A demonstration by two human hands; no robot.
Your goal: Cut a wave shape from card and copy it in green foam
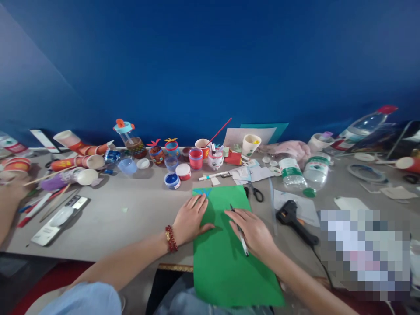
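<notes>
A sheet of green paper [226,271] lies before me, its near end reaching over the table edge toward my lap. My left hand [190,218] rests flat on its left side, fingers stretched out and thumb apart. Just beyond those fingertips, a small blue cutout [202,191] sits at the sheet's top left corner, partly covered by the hand. Over the right half of the paper, my right hand [251,229] holds a pen [243,243] with a dark tip and a white barrel. The pen's tip points away from me; whether it touches the paper I cannot tell.
Scissors [257,193] and a black glue gun [297,223] lie right of the sheet. Paint jars [172,180], decorated cups [157,155] and cut plastic bottles [292,173] line the back. At left are a phone-like white device [59,221] and another person's hand [11,197].
</notes>
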